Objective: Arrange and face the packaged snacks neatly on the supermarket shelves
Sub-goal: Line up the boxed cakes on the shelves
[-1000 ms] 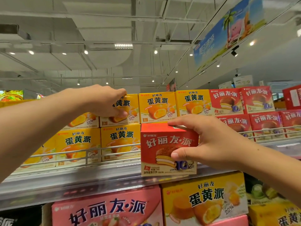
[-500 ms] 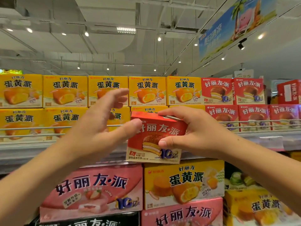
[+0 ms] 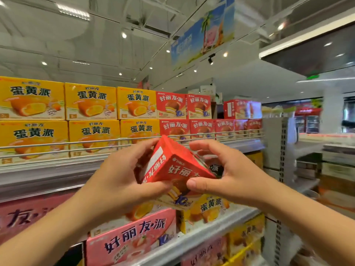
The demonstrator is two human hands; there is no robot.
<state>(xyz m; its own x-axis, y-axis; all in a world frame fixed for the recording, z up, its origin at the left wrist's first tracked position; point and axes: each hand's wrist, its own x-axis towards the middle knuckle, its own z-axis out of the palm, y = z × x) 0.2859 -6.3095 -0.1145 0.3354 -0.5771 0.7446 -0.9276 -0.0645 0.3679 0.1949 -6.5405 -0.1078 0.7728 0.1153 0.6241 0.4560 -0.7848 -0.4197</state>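
Now both hands, left (image 3: 123, 181) and right (image 3: 228, 175), clamp the tilted red box (image 3: 172, 166); level it, face forward among the red rows (image 3: 199, 116).

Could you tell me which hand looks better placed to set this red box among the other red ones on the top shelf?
Probably the right hand: it grips the red box on the side nearer the red boxes on the shelf; the left hand sits below the yellow ones.

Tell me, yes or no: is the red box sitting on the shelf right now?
No, the red box is tilted in midair, gripped by the left hand and right hand.
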